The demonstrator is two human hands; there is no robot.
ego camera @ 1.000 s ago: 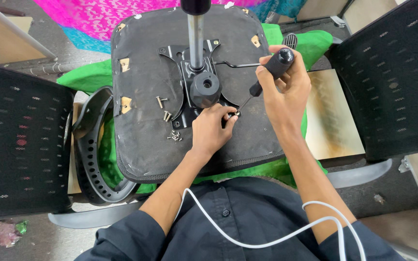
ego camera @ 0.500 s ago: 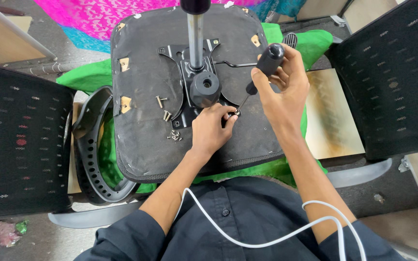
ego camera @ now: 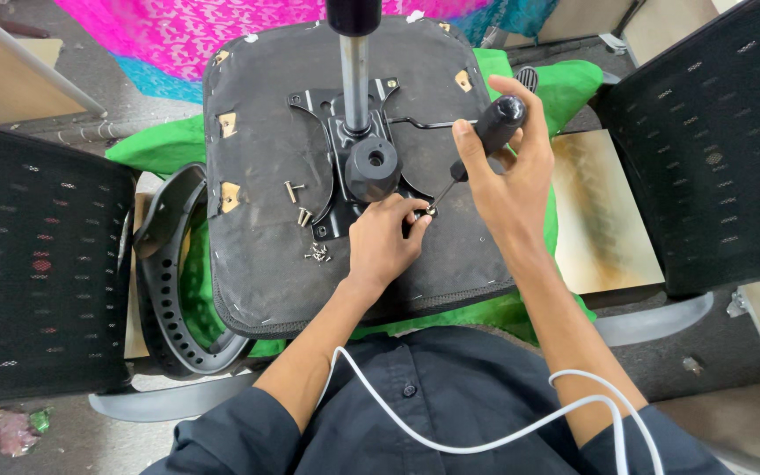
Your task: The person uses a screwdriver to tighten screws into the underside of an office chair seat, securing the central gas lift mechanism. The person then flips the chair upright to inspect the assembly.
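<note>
Screwdriver raised, tip down-left.

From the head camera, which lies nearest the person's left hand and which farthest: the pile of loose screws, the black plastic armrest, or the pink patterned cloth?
Measured from the left hand:
1. Pile of loose screws, just to its left on the upturned seat base.
2. Black plastic armrest, farther left, beside the seat.
3. Pink patterned cloth, farthest, beyond the seat's far edge at the top of the view.

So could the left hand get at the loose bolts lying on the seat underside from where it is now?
Probably yes. The left hand rests on the metal plate, and the loose bolts lie in the open beside it on the seat underside. Nothing covers them; it would just have to let go first.
</note>
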